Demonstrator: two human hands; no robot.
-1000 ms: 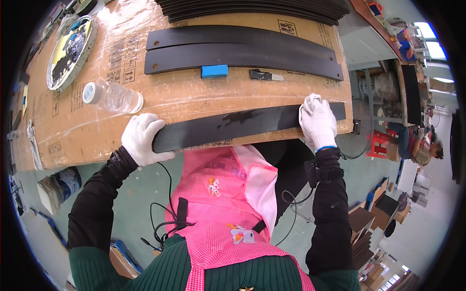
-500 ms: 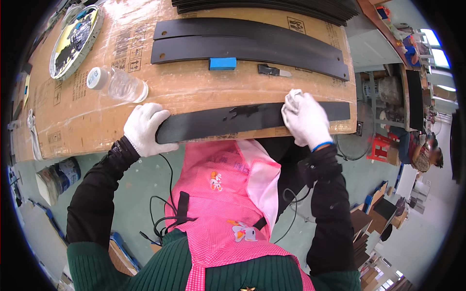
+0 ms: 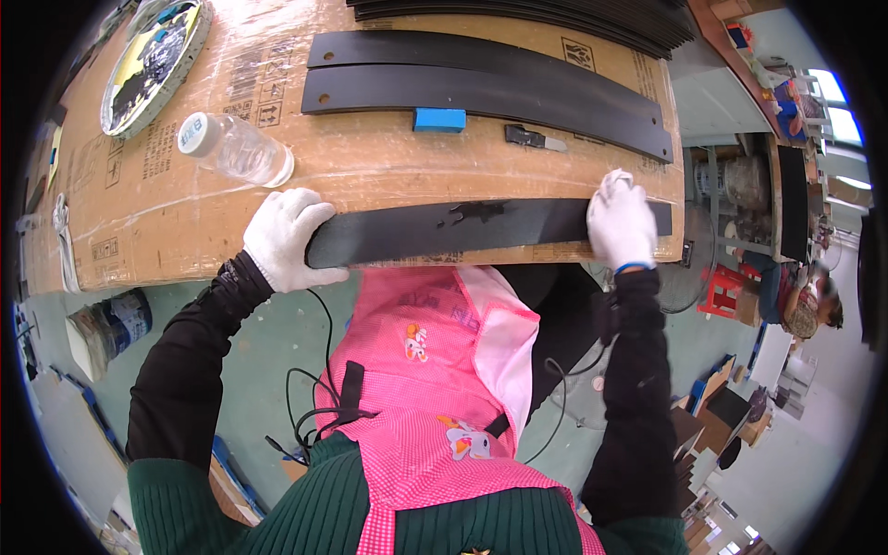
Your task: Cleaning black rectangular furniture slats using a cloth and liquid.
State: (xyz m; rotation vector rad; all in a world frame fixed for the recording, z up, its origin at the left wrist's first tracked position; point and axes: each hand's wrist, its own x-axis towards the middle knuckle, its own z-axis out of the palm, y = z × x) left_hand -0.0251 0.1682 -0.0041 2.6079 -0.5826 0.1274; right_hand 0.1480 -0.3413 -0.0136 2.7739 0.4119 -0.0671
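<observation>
The strip (image 3: 444, 233), long, thin and matte black, lies along the near edge of the worktop (image 3: 388, 176), which is brown printed cardboard under glossy clear film. A dark, wet-looking patch with a ragged outline marks its surface near the middle. Counting from the strip's middle, the left hand (image 3: 291, 239) is at nine o'clock in a white knit glove, thumb on the near edge and fingers on the far one, pinching the end. At three o'clock the right hand (image 3: 622, 222), gloved alike, rests on the strip with fingers bunched together; whether they pinch anything cannot be told. A smooth blue block (image 3: 439, 120) sits at eleven o'clock, touching two flat black boards (image 3: 490, 88) with round end holes at twelve. A black-handled knife (image 3: 535, 139) is at one, a clear ridged bottle (image 3: 242, 153) with a white cap at ten.
</observation>
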